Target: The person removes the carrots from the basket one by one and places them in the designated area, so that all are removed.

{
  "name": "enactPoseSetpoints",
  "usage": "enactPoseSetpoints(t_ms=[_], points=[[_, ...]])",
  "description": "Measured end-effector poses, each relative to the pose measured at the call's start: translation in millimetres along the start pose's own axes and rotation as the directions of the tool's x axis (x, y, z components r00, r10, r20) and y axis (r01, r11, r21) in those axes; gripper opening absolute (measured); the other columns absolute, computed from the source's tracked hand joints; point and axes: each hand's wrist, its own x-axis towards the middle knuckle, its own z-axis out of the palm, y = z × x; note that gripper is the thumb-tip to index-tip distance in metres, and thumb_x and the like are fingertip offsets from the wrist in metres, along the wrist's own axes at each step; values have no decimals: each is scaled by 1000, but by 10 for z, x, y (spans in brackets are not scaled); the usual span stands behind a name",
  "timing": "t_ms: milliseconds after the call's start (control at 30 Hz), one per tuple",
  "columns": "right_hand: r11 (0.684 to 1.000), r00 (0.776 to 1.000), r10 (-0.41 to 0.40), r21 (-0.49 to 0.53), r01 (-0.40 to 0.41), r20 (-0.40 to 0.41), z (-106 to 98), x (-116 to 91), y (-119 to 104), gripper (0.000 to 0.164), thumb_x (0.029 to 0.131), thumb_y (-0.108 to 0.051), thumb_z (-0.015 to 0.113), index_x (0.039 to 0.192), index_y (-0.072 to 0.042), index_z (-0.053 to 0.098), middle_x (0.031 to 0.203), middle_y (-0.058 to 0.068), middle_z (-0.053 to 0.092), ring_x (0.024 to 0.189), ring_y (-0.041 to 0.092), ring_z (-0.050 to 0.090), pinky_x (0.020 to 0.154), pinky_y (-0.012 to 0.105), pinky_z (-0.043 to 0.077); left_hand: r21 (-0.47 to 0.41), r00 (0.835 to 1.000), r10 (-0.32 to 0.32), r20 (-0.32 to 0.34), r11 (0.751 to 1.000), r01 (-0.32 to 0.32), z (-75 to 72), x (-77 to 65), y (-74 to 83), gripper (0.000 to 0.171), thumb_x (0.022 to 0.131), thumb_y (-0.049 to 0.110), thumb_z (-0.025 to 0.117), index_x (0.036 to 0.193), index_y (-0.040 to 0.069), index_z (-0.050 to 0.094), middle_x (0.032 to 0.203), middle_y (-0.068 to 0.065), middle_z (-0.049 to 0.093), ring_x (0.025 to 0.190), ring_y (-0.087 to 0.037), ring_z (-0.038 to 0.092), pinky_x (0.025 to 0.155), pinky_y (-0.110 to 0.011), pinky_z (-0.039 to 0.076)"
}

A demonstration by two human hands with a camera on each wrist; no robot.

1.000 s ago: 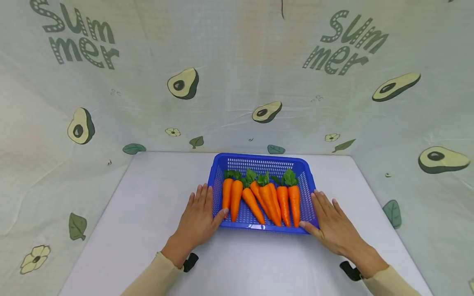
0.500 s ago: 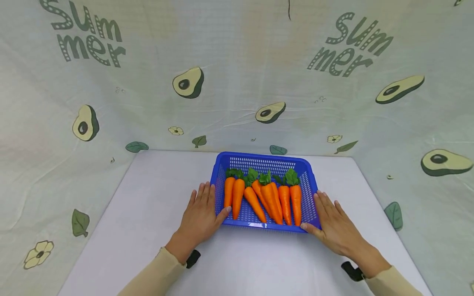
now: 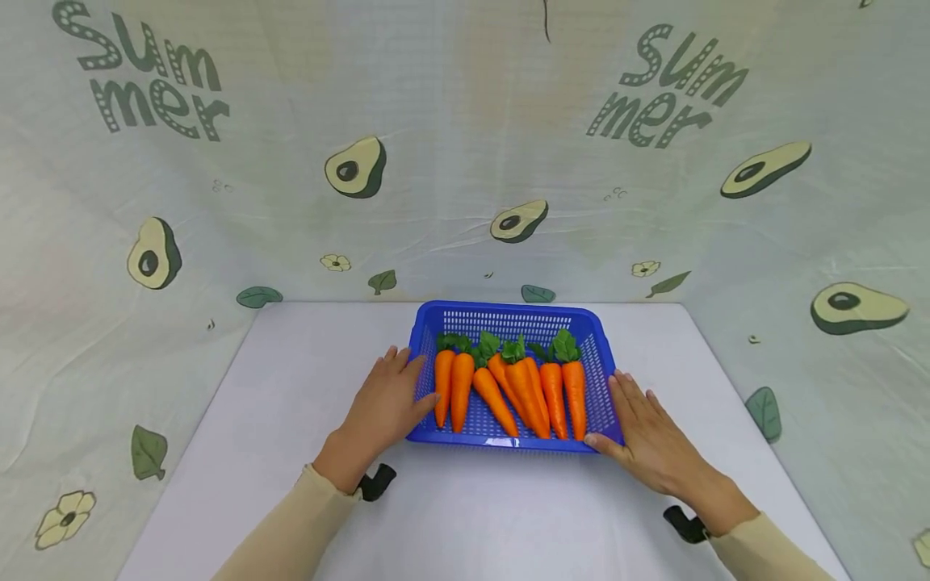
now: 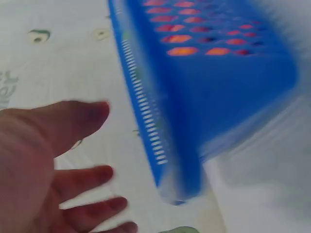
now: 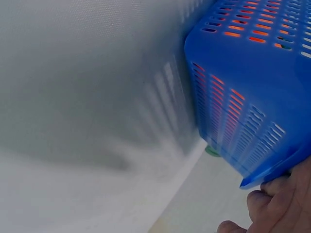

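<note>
A blue plastic basket (image 3: 501, 442) with slotted walls stands on the table, holding several orange carrots (image 3: 462, 391) with green leafy tops. My left hand (image 3: 379, 401) hovers at the basket's left side, fingers loosely bent and thumb out toward the rim. In the left wrist view a gap shows between this hand (image 4: 26, 160) and the blurred basket (image 4: 238, 92). On the other side, my right hand (image 3: 650, 440) lies along the right rim with straight fingers, its thumb at the front right corner. The right wrist view has its fingers (image 5: 272, 204) right at the rim's underside.
The white table (image 3: 508, 516) ends at a fabric backdrop (image 3: 450, 105) printed with avocados, leaves and lettering, which also hangs at both sides. Each wrist wears a black strap mount, such as the left one (image 3: 378, 482).
My left hand has come away from the basket's left rim, its fingers bending and turning. The right hand stays at the right rim. The basket and carrots keep their place; the head view shifts slightly.
</note>
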Motion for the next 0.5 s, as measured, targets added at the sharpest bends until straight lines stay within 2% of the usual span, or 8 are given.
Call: enactPoseSetpoints(t_ms=[67,100,167,233,333,400,467,500], points=[[1000,1000,-1,7,1,-1,0,1,0,98,91,-64,50,155,1,13,162,22,13,149,40,14,120,57,13,-131,1000,-24,0,991,24,-71,82,30,61,91,40,66,142,11,50,149,-16,45,142,-37,37,114,-54,33],[1000,1000,-3,7,3,-5,0,3,2,98,91,-64,50,155,1,13,162,22,13,149,40,14,120,57,13,-205,999,-35,8,978,36,-101,126,46,58,92,38,65,143,15,50,150,-12,45,141,-35,38,113,-54,35],[1000,1000,-6,7,6,-16,-2,-12,13,97,92,-63,51,155,1,13,162,22,14,149,40,15,120,58,14,-350,998,-47,46,935,60,-136,224,93,54,93,37,64,144,24,49,150,-7,46,139,-31,43,109,-54,40],[1000,1000,-10,6,10,-26,-4,-20,20,97,92,-62,52,155,0,14,161,22,14,149,40,15,119,59,16,-489,995,-38,95,869,79,-147,324,131,50,94,35,63,142,30,50,147,-3,49,136,-29,47,106,-52,44],[1000,999,-13,4,13,-31,-9,-25,20,97,92,-62,52,155,0,14,162,21,14,149,40,16,118,59,17,-681,983,26,180,725,106,-141,466,163,46,95,31,64,139,34,52,144,1,53,131,-25,52,103,-47,48],[1000,1000,-11,3,11,-28,-12,-23,17,97,91,-63,52,155,-1,14,162,21,14,149,39,15,118,60,17,-787,967,85,239,601,141,-140,556,176,45,95,25,65,138,31,54,142,1,54,129,-24,54,103,-44,49],[1000,1000,-6,1,6,-21,-15,-20,14,98,91,-65,51,155,-1,13,162,20,14,150,38,14,118,60,16,-849,946,127,297,489,201,-141,648,189,44,94,19,65,136,28,56,141,1,54,126,-24,57,103,-44,49],[1000,1000,-3,-2,3,-17,-16,-19,13,99,91,-66,50,155,-2,13,162,20,14,150,38,14,118,60,16,-862,935,139,325,450,233,-139,698,197,42,94,18,65,135,27,58,140,0,55,125,-24,57,102,-44,50]])
